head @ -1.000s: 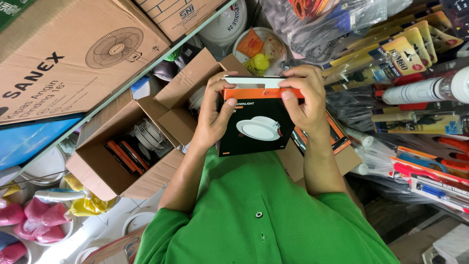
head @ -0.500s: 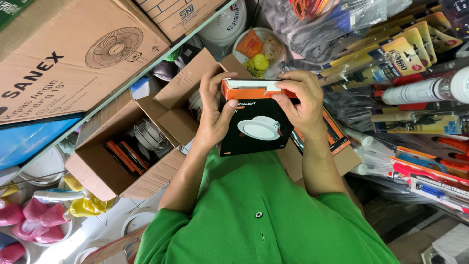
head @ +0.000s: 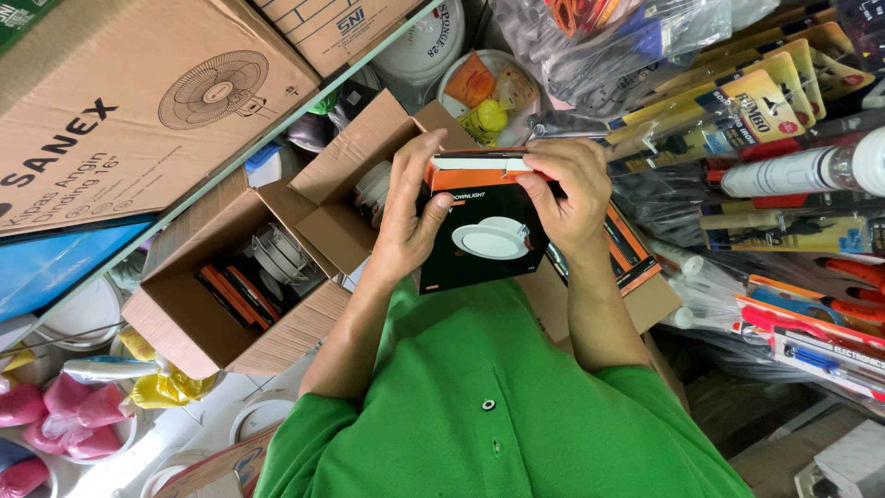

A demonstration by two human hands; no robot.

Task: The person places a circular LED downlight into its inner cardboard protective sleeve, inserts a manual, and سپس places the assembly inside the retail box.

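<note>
both hands gripping black-orange box

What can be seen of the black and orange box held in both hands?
The black and orange box is a flat, square carton of printed cardboard, black on its face with a picture of a round white lamp, orange along the top band. A white flap at the top edge stands slightly open. It is held up in front of the green shirt. The left hand grips its left side, the right hand its top right corner.
</note>
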